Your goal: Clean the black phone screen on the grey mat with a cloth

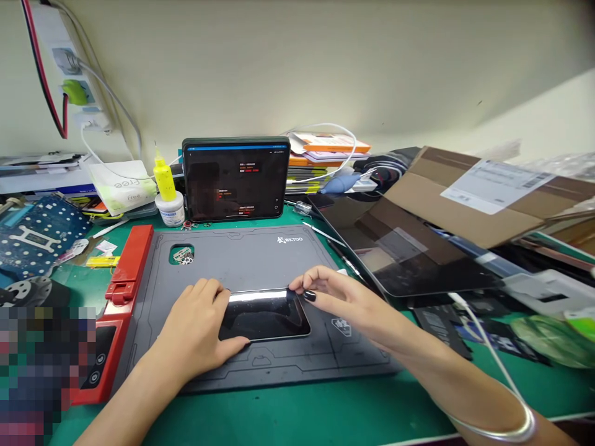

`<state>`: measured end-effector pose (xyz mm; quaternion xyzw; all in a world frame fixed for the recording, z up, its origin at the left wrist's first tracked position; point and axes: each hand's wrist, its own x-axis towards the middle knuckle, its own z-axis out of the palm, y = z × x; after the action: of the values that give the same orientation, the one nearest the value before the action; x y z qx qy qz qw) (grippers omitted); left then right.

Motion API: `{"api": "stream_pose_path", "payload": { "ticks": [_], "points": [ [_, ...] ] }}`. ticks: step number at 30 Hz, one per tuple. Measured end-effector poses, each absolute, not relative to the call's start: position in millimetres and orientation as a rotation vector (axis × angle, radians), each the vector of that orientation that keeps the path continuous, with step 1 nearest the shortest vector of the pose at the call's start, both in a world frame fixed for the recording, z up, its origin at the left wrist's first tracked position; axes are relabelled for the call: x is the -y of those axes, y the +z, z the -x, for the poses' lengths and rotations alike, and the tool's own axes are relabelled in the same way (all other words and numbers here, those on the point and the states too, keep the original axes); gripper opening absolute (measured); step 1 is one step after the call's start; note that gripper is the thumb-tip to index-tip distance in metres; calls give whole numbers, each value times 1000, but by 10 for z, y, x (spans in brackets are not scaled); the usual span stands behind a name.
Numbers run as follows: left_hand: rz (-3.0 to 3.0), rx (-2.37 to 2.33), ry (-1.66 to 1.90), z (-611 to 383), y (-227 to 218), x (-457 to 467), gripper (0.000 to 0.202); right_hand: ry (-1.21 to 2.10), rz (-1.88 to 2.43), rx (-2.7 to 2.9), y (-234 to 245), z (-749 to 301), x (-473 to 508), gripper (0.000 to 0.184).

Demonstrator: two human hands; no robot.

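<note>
A glossy black glass device (264,319), about phone-sized, lies flat on a grey WKTOO work mat (232,260). My left hand (195,328) grips its left side, with the fingers over the top edge and the thumb along the bottom edge. My right hand (337,297) reaches in from the right, and its fingertips pinch the top right corner. A bright reflection runs along the device's upper edge. The hands hide parts of its left and right sides.
A red-and-black tool (125,279) edges the mat's left side. Behind it stand a tablet (236,179), a yellow bottle (164,178) and a white jar (170,210). A circuit board (37,235) lies left. A large dark glass panel (400,248) and a cardboard box (469,198) crowd the right.
</note>
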<state>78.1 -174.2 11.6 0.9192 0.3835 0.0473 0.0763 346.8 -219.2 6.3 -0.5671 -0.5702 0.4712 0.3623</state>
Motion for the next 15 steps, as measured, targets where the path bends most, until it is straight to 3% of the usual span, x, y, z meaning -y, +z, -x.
{"api": "stream_pose_path", "payload": {
  "ticks": [15],
  "points": [
    [-2769,-1160,145,-784,106,1765,50,1323,1446,1375,-7,-3556,2163,42]
  ]
}}
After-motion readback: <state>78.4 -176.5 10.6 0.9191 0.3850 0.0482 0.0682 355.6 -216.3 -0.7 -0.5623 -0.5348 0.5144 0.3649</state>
